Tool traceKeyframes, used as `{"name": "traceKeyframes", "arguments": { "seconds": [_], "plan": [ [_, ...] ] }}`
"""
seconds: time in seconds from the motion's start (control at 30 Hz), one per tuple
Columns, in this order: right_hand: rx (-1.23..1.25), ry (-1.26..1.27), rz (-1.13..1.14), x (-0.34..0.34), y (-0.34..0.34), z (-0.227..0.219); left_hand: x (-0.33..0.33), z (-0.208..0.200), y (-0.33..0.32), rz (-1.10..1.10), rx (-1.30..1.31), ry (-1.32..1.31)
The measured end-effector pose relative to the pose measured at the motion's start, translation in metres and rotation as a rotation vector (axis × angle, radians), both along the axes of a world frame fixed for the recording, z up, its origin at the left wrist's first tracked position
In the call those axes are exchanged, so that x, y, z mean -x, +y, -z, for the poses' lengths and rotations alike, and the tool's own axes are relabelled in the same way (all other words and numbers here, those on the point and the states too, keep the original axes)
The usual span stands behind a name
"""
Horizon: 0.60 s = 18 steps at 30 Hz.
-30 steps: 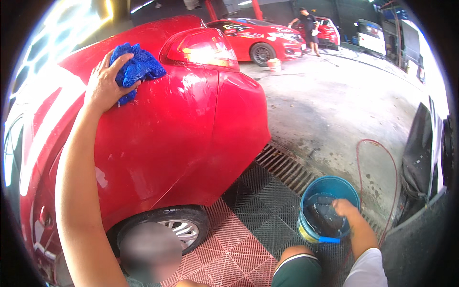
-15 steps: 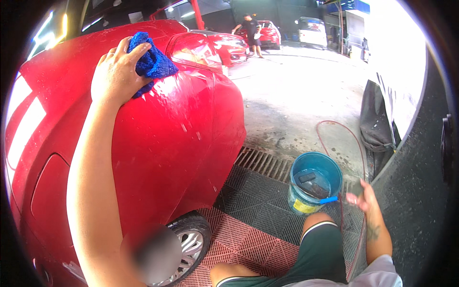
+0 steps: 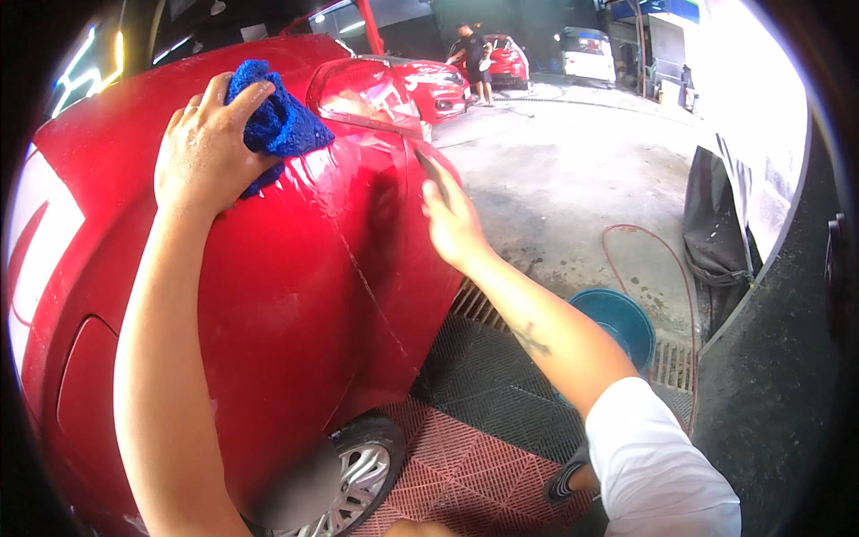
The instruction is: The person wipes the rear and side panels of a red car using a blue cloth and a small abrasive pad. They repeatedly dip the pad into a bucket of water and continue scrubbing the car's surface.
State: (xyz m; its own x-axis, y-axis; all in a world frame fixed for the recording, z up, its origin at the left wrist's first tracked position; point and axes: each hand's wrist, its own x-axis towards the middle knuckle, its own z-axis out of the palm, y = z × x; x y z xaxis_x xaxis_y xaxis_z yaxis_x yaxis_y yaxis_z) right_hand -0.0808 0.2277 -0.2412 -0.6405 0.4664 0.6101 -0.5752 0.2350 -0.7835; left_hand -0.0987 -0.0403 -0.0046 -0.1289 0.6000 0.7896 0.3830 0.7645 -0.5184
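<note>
My left hand [image 3: 199, 157] grips a crumpled blue cloth [image 3: 284, 121] with a knitted or towel-like texture, pressed on the wet upper edge of a red car's corner panel [image 3: 268, 295]. To its right, my right hand [image 3: 456, 224] is raised beside the same panel, near the light. A dark, flat-looking piece [image 3: 433, 172] shows along its fingers; what it is I cannot make out, nor whether it touches the paint. A line of water runs down the panel below. The silver-spoked wheel [image 3: 362, 479] sits underneath, partly behind a grey blur.
A teal bucket [image 3: 626, 313] stands at the right, partly hidden by my right forearm. A thin reddish hose [image 3: 687, 295] loops past it. Black and red grid mats [image 3: 474, 465] and a drain grate lie underfoot. Another person [image 3: 474, 63] stands by red cars farther back.
My right hand has swung from beside the bucket up and left to the car panel. A water streak now shows on the paint. The left hand keeps the blue cloth in nearly the same place.
</note>
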Motion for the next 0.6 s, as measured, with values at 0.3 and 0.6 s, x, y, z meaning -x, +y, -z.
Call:
{"name": "traceKeyframes", "arguments": {
  "seconds": [0.3,0.6],
  "plan": [
    [-0.589,0.065,0.322,0.0,-0.086,0.133,0.013,0.004,0.001,-0.056,0.037,0.057],
    [-0.451,0.171,0.344,0.056,-0.035,0.035,0.021,0.0,0.0,-0.049,0.046,0.062]
  ]
}}
